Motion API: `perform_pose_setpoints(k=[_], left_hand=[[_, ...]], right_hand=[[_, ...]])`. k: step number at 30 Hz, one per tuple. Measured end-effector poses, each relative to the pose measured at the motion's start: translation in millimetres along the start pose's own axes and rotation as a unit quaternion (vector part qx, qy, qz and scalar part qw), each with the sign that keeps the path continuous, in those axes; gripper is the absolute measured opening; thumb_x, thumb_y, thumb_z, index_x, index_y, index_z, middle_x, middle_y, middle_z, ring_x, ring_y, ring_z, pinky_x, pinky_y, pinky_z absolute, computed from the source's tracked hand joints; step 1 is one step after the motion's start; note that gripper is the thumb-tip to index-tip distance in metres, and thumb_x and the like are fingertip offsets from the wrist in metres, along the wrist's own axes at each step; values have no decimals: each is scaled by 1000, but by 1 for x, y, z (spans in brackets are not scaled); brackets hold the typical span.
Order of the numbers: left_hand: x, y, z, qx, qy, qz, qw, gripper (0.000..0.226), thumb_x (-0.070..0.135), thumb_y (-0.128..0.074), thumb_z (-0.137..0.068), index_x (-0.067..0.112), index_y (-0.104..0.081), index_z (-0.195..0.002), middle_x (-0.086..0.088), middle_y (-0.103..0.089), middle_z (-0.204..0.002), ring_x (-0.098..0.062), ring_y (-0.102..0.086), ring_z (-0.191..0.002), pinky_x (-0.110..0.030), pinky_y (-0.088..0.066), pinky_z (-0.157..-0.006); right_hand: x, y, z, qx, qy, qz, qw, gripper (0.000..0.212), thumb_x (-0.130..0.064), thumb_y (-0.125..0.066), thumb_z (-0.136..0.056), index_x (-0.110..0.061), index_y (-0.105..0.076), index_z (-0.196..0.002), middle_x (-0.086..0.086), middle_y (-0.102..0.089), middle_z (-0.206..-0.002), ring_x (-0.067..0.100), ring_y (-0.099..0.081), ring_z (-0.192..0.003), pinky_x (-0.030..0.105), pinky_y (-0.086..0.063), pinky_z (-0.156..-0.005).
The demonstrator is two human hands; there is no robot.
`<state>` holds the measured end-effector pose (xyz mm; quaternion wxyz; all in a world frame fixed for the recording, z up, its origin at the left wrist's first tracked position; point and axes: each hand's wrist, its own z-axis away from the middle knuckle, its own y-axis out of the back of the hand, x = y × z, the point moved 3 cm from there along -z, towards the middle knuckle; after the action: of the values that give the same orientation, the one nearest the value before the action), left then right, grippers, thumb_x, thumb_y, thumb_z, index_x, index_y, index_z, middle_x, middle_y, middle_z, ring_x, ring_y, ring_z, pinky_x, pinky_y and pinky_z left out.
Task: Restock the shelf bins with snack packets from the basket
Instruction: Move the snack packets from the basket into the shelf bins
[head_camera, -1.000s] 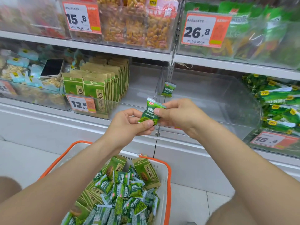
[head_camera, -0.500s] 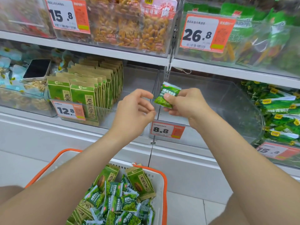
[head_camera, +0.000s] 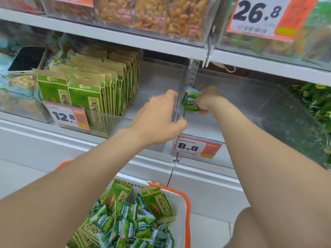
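Observation:
My right hand pinches a small green snack packet inside the clear shelf bin labelled 8.8, reaching over its front wall. My left hand hovers with relaxed fingers at the divider between that bin and the bin to its left, holding nothing. Below, a white basket with an orange rim holds several small green packets and a few taller kraft-and-green packets.
The left-hand bin holds a row of upright kraft-and-green packets behind a 12.8 tag. A phone lies in the far-left bin. Green packs fill the bin at far right. Upper shelf bins overhang, with a 26.8 tag.
My right hand has carried the green packet forward and down into the 8.8 bin. My left hand, which let go of the packet earlier, followed toward the divider. The view moved closer to the shelf.

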<state>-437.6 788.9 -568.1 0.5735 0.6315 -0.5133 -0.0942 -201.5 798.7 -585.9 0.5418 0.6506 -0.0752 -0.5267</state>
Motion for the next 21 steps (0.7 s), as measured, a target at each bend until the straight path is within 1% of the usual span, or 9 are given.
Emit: perform_pose_setpoints(k=[3, 5, 6, 9, 11, 13, 15, 18, 21], left_hand=[[-3, -1, -2, -5, -12, 18, 1000, 63, 44, -66, -87, 19, -49, -141, -2, -63, -133, -27, -62, -109, -38, -49, -90], [-5, -3, -2, -2, -15, 25, 1000, 61, 44, -66, -86, 21, -49, -140, 0, -63, -134, -23, -64, -98, -35, -47, -85], [-6, -4, -2, 0, -15, 27, 1000, 60, 45, -65, -86, 22, -49, -139, 2, -63, -133, -22, -64, -93, -36, -48, -85], [-8, -6, -3, 6, -13, 29, 999, 59, 47, -63, -84, 25, -48, -137, 4, -63, -128, -24, -64, -88, -42, -53, -86], [-8, -6, -3, 10, -14, 25, 1000, 59, 47, -63, -84, 24, -47, -137, 3, -63, -127, -25, -63, -89, -42, -52, -84], [-8, -6, -3, 15, -17, 18, 1000, 59, 46, -64, -85, 22, -47, -136, 1, -63, -126, -25, -62, -92, -41, -51, -83], [-8, -7, -4, 17, -20, 12, 1000, 59, 46, -64, -86, 22, -46, -137, 0, -62, -128, -26, -62, -94, -40, -50, -82], [-9, -8, -3, 9, -25, 8, 1000, 61, 47, -63, -87, 21, -45, -140, -1, -61, -131, -28, -62, -100, -40, -50, -84], [-9, -8, -2, 0, -32, 0, 999, 68, 52, -62, -88, 19, -44, -145, -2, -60, -137, -30, -61, -112, -42, -51, -91]], right_hand=[[-6, -3, -13, 4, -3, 7, 1000, 28, -6, -61, -96, 2, -63, -123, 14, -67, -127, 33, -75, -77, 43, -66, -66], [-6, -6, -17, 26, -3, 29, 999, 29, -8, -63, -94, 1, -62, -121, 14, -69, -119, 32, -74, -83, 30, -57, -44], [-5, -7, -18, 41, -1, 42, 998, 32, -10, -63, -92, 0, -61, -122, 14, -70, -116, 31, -74, -91, 27, -50, -39], [1, -12, -23, 73, -1, 68, 995, 37, -12, -69, -82, -3, -66, -118, 13, -73, -111, 29, -71, -102, 23, -41, -46], [5, -14, -27, 92, -12, 36, 995, 41, -13, -77, -77, -5, -67, -115, 14, -72, -111, 30, -70, -104, 25, -45, -56], [7, -14, -31, 115, -12, -8, 993, 51, -14, -80, -78, -3, -60, -124, 16, -68, -121, 32, -67, -113, 27, -48, -71], [6, -13, -31, 127, 5, -23, 992, 56, -9, -78, -82, -4, -53, -131, 16, -62, -130, 32, -62, -120, 27, -46, -78], [5, -16, -25, 113, 18, 16, 993, 38, -12, -73, -81, -8, -61, -117, 16, -65, -124, 30, -66, -111, 27, -47, -72], [4, -22, -21, 58, 19, 94, 994, 28, -18, -67, -79, -11, -59, -105, 17, -69, -117, 29, -66, -92, 24, -37, -49]])
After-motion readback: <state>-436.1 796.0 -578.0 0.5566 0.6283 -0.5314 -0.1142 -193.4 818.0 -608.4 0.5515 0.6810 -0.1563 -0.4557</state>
